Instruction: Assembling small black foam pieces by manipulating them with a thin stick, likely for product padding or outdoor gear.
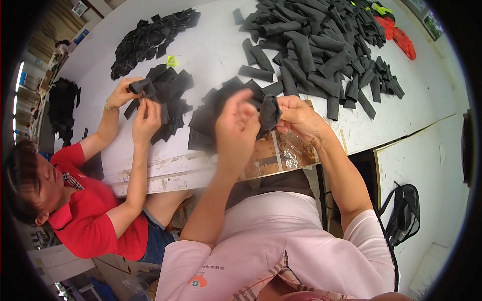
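Note:
Both my hands are raised over the near edge of a white table point(216, 55). My right hand point(301, 119) pinches a folded black fabric piece point(270, 113) from the right. From the left, my left hand point(235, 128) grips the same piece, its fingers curled and blurred. Just behind them a loose heap of flat black pieces point(211, 115) lies on the table.
A big pile of rolled dark sleeves point(321, 45) covers the far right, with red cloth point(400, 36) beyond it. To my left a person in a red shirt point(90, 220) handles a black piece point(143, 86) over another heap. A black bag point(404, 213) stands at the right.

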{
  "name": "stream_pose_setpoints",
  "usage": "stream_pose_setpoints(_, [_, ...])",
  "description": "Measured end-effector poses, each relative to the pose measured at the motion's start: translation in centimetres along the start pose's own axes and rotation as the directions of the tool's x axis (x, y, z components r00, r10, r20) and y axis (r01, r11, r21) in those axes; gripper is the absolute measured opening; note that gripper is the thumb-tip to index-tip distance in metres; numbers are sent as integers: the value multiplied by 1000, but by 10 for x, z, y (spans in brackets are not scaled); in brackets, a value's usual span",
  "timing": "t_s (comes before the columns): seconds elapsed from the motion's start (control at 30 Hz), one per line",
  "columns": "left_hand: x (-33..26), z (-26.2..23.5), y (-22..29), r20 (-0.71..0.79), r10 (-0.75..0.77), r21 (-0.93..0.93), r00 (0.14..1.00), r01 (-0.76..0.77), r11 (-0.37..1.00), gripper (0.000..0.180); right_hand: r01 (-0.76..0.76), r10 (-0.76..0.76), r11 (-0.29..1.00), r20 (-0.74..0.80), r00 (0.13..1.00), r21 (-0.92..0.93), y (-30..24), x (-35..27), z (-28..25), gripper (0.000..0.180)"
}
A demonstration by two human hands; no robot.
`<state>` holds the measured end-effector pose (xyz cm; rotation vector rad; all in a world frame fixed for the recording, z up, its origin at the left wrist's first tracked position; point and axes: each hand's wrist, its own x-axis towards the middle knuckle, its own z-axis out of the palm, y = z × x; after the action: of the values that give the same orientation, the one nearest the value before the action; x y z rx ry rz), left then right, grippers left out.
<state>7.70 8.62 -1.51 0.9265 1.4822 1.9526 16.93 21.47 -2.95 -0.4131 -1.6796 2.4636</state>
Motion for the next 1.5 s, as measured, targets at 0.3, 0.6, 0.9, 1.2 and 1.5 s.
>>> stream_pose_setpoints(0.3, [7, 0, 21, 67, 299, 166, 952, -306, 938, 12, 307, -524, 703, -175, 833, -642, -35, -30, 23, 30])
stream_pose_setpoints(0.6, [-4, -3, 7, -44, 129, -24, 991, -130, 991, 12, 287, -448, 17, 249, 858, -958, -29, -19, 19, 31])
stream_pose_setpoints(0.9, [17, 13, 32, 265, 53, -150, 963, -13, 989, 14, 327, -566, 180, 174, 806, -928, -22, -27, 21, 30])
stream_pose_setpoints(1.2, [15, 11, 26, 361, 59, 124, 931, -110, 986, 9, 467, -676, 271, 179, 715, -842, -6, -27, 20, 31])
stream_pose_setpoints(1.5, [10, 12, 19, 279, 86, 135, 956, -128, 983, 13, 195, -397, 370, 35, 917, -908, -4, -28, 18, 31])
